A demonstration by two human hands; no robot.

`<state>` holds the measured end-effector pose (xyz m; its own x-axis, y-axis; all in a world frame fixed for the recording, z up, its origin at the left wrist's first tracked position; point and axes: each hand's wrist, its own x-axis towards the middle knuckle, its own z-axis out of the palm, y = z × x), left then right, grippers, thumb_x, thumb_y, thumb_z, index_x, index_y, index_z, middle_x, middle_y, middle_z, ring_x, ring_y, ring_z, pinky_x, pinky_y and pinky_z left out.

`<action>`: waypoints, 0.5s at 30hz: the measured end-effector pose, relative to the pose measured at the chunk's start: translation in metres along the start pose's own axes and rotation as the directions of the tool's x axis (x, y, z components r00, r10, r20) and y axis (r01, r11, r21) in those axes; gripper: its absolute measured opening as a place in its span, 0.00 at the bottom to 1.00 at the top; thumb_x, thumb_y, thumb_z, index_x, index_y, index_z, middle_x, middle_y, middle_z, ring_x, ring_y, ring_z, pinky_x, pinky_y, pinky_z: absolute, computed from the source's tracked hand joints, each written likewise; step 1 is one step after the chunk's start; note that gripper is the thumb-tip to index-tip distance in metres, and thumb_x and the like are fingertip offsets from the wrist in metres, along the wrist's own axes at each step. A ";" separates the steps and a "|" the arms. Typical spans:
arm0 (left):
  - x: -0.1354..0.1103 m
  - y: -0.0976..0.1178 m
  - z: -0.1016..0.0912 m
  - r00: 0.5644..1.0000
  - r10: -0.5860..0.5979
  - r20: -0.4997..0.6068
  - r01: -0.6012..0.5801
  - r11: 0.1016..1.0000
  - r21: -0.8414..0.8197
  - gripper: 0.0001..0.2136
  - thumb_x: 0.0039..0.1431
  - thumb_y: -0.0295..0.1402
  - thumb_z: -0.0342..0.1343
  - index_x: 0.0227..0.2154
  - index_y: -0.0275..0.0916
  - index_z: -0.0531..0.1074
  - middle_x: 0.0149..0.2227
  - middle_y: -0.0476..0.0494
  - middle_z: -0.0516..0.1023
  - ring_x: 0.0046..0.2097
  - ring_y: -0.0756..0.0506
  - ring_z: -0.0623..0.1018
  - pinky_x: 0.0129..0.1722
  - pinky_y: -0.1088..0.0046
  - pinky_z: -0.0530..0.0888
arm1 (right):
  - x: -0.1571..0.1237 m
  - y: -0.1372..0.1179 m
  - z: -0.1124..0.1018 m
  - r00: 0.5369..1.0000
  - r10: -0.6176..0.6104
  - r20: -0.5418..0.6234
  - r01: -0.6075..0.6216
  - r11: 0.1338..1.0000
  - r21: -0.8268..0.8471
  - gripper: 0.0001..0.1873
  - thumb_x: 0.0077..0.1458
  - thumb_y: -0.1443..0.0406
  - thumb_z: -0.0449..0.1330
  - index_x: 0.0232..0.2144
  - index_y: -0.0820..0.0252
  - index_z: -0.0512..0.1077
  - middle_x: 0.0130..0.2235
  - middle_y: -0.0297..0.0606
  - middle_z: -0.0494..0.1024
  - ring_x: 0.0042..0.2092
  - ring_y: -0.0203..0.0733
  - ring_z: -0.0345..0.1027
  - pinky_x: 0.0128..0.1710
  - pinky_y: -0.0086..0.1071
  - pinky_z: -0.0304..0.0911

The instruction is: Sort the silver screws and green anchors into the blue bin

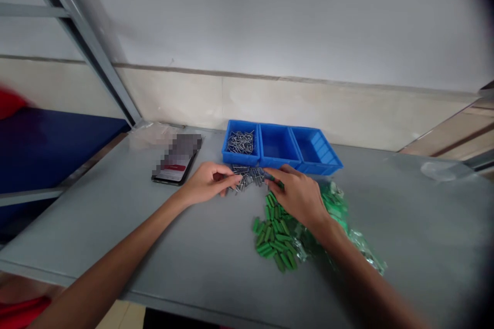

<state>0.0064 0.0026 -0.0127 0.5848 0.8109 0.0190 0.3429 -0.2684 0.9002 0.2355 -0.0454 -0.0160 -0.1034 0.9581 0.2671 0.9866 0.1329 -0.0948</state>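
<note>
Left hand (208, 183): thumb and fingers pinched closed on a short silver steel screw (239, 181), which points toward my right hand. Right hand (297, 198): fingertips drawn together on what looks like a small green plastic wall plug (271, 177). Between the two hands and just beneath their fingertips: a loose heap of silver steel screws (249, 177), on the grey metal tabletop (96, 247), against the front wall of a blue plastic three-compartment tray (280, 160). Left compartment of that tray: a further batch of silver screws (240, 141). Below my right hand, toward the tabletop's front edge: a heap of green plastic wall plugs (272, 234), beside a crumpled clear plastic bag (335, 205). Near the back edge, left of the tray: a black smartphone (175, 159), its screen blurred.
</note>
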 end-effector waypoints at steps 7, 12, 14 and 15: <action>0.000 -0.001 0.000 1.000 0.010 0.003 -0.010 1.000 0.012 0.18 0.59 0.45 0.53 0.28 0.33 0.76 0.20 0.48 0.71 0.23 0.52 0.71 0.24 0.79 0.65 | 0.002 -0.002 0.001 1.000 0.017 0.024 -0.016 1.000 -0.027 0.14 0.58 0.62 0.53 0.42 0.45 0.75 0.38 0.31 0.77 0.30 0.38 0.70 0.23 0.30 0.49; 0.000 0.001 0.000 1.000 0.004 0.012 -0.004 1.000 -0.008 0.18 0.59 0.44 0.53 0.28 0.33 0.76 0.20 0.48 0.72 0.23 0.52 0.71 0.24 0.79 0.65 | 0.003 -0.003 0.000 1.000 0.011 0.014 -0.011 0.999 -0.037 0.12 0.57 0.63 0.53 0.38 0.47 0.76 0.38 0.30 0.77 0.29 0.37 0.69 0.24 0.29 0.51; -0.001 0.002 0.000 1.000 0.006 0.012 -0.006 1.000 -0.008 0.18 0.59 0.44 0.53 0.28 0.32 0.76 0.20 0.48 0.72 0.23 0.52 0.71 0.24 0.79 0.65 | 0.003 -0.004 0.000 1.000 0.001 0.013 0.000 0.999 -0.044 0.11 0.56 0.63 0.54 0.37 0.49 0.76 0.38 0.31 0.77 0.30 0.37 0.70 0.24 0.29 0.51; -0.001 0.002 0.000 1.000 0.008 0.011 -0.008 1.000 -0.004 0.18 0.59 0.44 0.53 0.28 0.32 0.76 0.20 0.48 0.72 0.23 0.52 0.71 0.24 0.79 0.65 | 0.003 -0.004 0.000 1.000 -0.008 0.010 0.009 0.999 -0.052 0.11 0.56 0.63 0.54 0.37 0.50 0.76 0.38 0.31 0.77 0.30 0.37 0.70 0.23 0.29 0.51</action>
<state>0.0063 0.0015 -0.0105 0.5956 0.8030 0.0212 0.3354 -0.2726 0.9018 0.2312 -0.0433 -0.0146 -0.1127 0.9594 0.2585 0.9909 0.1280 -0.0427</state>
